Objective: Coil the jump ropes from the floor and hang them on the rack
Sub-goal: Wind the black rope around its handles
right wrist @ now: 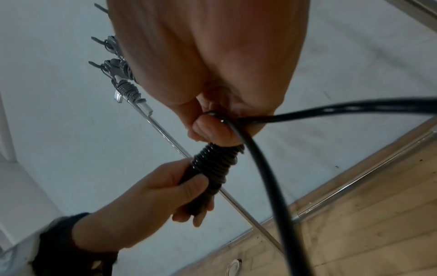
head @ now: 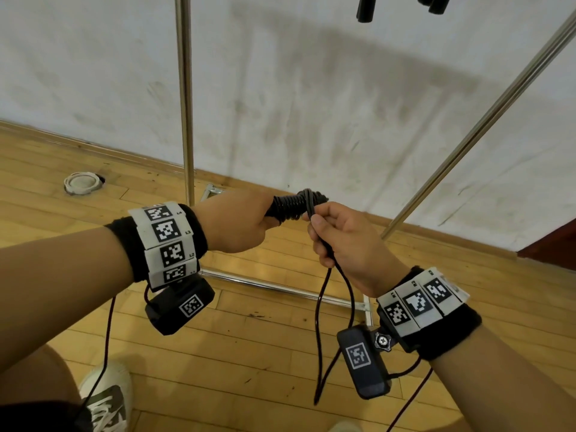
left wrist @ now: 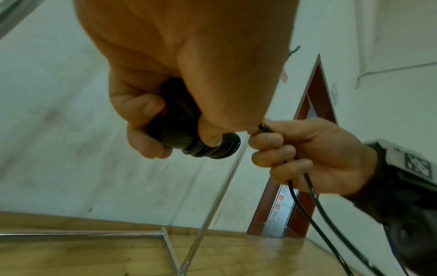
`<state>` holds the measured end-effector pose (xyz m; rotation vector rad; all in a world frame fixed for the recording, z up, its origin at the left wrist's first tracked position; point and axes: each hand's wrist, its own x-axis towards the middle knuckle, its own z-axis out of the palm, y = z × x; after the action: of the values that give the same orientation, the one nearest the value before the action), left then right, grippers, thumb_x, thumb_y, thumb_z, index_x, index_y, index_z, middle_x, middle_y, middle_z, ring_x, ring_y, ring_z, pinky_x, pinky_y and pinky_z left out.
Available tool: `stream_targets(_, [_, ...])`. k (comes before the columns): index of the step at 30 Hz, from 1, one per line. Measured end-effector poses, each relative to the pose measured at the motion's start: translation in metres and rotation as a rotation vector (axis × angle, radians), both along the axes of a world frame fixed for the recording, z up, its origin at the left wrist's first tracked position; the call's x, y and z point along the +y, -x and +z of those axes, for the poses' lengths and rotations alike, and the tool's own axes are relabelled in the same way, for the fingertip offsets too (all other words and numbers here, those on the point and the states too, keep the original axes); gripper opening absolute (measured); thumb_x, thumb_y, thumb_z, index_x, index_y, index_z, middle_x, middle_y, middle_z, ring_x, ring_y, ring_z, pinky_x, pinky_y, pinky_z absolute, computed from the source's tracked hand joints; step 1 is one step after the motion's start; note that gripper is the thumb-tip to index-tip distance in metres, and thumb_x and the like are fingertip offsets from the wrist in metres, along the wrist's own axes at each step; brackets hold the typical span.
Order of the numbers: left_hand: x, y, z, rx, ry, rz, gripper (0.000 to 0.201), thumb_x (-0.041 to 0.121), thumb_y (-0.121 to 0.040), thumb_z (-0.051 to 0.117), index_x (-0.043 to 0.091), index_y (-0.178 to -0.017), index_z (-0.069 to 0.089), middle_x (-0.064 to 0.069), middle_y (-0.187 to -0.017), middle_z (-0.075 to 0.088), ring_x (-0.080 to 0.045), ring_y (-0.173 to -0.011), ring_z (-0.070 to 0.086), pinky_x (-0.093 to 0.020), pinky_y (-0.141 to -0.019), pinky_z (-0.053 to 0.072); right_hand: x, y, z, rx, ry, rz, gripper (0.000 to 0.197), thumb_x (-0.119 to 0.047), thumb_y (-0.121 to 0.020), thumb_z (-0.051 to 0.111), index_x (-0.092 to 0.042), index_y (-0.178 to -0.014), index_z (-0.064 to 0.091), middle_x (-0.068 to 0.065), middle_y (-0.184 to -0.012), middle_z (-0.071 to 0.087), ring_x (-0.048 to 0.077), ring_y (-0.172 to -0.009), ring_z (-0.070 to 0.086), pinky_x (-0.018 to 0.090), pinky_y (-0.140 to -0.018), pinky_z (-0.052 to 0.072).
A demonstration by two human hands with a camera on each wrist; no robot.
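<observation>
Your left hand [head: 237, 222] is wrapped in a fist around the jump rope handles [left wrist: 175, 123], with the black cord wound in tight turns [head: 288, 207] just past your thumb. Your right hand [head: 346, 244], just beside it, pinches a doubled loop of cord [head: 335, 322] whose slack hangs below your wrist. Beyond both hands stand the rack's steel poles [head: 184, 98]. If your right hand eases its pull, the turns could spring loose and unwind; the hanging loop could also snag your wrist camera [head: 363, 361].

The left hand [head: 240, 222] hides the jump rope's handles [head: 282, 208]; hanging black handles [head: 366, 7] are cut off above.
</observation>
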<state>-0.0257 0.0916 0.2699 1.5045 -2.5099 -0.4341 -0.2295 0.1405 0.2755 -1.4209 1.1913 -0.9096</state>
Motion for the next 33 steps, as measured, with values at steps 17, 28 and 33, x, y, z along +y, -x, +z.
stream_targets(17, [0.014, -0.015, 0.029, 0.353, -0.269, -0.1, 0.016, 0.029, -0.1, 0.051, 0.016, -0.1, 0.059, -0.003, -0.078, 0.069, -0.017, -0.064, 0.068, -0.049, -0.068, 0.058, -0.005, 0.011, -0.028, 0.108, 0.098, 0.025, 0.025, -0.013, -0.102, 0.05, -0.023, -0.099, 0.073, -0.006, -0.064, 0.057, 0.014, -0.053, 0.04, 0.028, -0.053, 0.036])
stream_targets(28, [0.027, -0.016, 0.031, 0.328, -0.454, -0.307, 0.008, 0.028, -0.1, 0.053, 0.025, -0.096, 0.059, 0.002, -0.077, 0.069, -0.019, -0.065, 0.066, -0.027, -0.061, 0.055, -0.019, 0.036, -0.035, 0.452, 0.163, 0.124, 0.023, -0.038, -0.086, 0.064, -0.017, -0.082, 0.073, 0.003, -0.067, 0.068, 0.024, -0.058, 0.058, 0.037, -0.055, 0.048])
stream_targets(33, [0.033, -0.012, 0.024, 0.16, -0.427, -0.353, 0.013, 0.035, -0.098, 0.055, 0.025, -0.091, 0.057, 0.011, -0.071, 0.066, -0.008, -0.059, 0.062, -0.022, -0.055, 0.049, -0.03, 0.049, -0.036, 0.767, 0.258, 0.243, 0.017, -0.02, -0.083, 0.068, -0.012, -0.07, 0.062, 0.002, -0.067, 0.063, 0.023, -0.066, 0.058, 0.033, -0.06, 0.042])
